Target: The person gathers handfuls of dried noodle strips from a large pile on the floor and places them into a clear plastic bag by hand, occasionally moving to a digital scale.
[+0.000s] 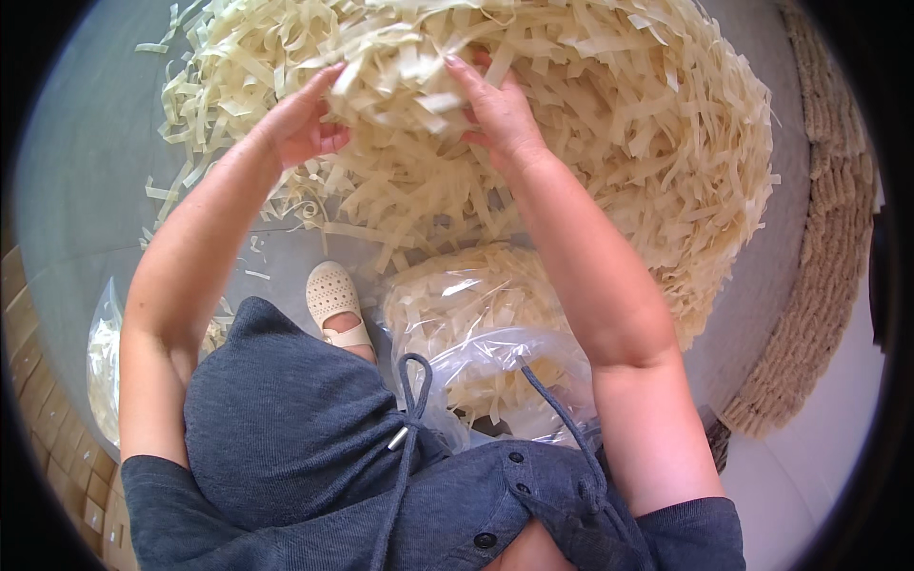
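A loose clump of pale cream strips (403, 86), like wood-shaving or paper shreds, is held up between my two hands. My left hand (303, 118) presses its left side with the thumb along the edge and the fingers curled below. On the opposite side my right hand (500, 110) grips the clump, some of its fingers hidden behind the strips. The clump is slightly blurred. Behind and around it spreads a large heap of the same strips (643, 157) on the grey floor.
A clear plastic bag (471, 300) of strips stands between my legs. Another clear bag (106, 364) sits at the left, partly hidden by my arm. A cream perforated shoe (333, 296) rests on grey floor tiles (93, 164). A shaggy beige rug (821, 257) curves along the right.
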A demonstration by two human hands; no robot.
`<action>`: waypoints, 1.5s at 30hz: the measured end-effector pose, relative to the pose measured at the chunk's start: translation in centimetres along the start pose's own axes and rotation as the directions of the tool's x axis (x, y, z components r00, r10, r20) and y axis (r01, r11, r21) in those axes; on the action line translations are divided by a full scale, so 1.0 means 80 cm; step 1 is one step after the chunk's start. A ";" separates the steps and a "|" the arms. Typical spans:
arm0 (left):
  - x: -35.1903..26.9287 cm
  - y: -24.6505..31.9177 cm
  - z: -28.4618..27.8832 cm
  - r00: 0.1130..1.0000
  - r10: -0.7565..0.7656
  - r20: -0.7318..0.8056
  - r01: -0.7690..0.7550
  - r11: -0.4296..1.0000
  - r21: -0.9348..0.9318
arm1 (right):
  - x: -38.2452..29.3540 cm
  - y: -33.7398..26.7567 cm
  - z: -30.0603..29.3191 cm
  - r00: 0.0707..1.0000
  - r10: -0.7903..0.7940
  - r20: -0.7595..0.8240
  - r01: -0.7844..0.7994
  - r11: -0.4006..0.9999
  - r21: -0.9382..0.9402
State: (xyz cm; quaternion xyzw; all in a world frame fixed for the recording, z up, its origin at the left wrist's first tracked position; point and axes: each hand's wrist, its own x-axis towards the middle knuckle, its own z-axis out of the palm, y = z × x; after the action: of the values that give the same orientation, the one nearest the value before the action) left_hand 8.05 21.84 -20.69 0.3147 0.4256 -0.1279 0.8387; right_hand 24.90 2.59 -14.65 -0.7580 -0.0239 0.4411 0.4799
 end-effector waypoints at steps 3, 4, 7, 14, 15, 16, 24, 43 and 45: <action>-0.007 0.014 0.024 0.998 -0.062 0.017 0.062 0.998 0.034 | 0.040 0.019 0.001 1.000 0.021 0.016 -0.022 0.996 0.085; 0.000 0.009 0.033 0.999 -0.038 -0.035 0.036 0.999 -0.036 | 0.052 0.020 0.002 0.999 0.001 0.047 -0.008 0.990 0.142; 0.007 0.005 0.055 0.981 0.100 -0.167 -0.086 0.992 0.089 | 0.051 0.017 0.025 1.000 -0.009 -0.006 0.010 0.972 0.234; -0.111 -0.044 0.101 0.987 0.152 0.050 -0.152 0.988 0.014 | -0.085 -0.014 -0.022 0.978 -0.135 0.160 0.102 0.975 0.198; -0.126 -0.054 0.106 0.984 0.163 0.068 -0.164 0.986 0.013 | -0.110 -0.016 -0.030 0.970 -0.164 0.178 0.134 0.977 0.166; -0.135 -0.071 0.106 0.977 0.200 0.072 -0.203 0.978 0.048 | -0.129 -0.015 -0.039 0.962 -0.190 0.195 0.165 0.977 0.135; -0.118 -0.106 0.042 0.997 0.078 -0.015 -0.058 0.841 0.537 | -0.126 0.056 -0.121 0.895 -0.402 0.194 0.444 0.850 -0.283; -0.100 -0.078 0.083 0.993 -0.047 0.109 0.008 0.942 0.336 | -0.083 0.029 -0.072 0.946 0.071 0.316 0.019 0.961 -0.275; -0.105 -0.059 0.062 0.993 -0.068 0.091 0.002 0.809 0.588 | -0.085 0.022 -0.101 0.947 0.153 0.282 -0.041 0.930 -0.365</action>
State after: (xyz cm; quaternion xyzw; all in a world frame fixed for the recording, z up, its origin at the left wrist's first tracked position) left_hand 3.84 14.59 -13.83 0.5428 0.3251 -0.2851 0.7200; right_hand 25.66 -7.16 -10.37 -0.7548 -0.1391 0.5648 0.3033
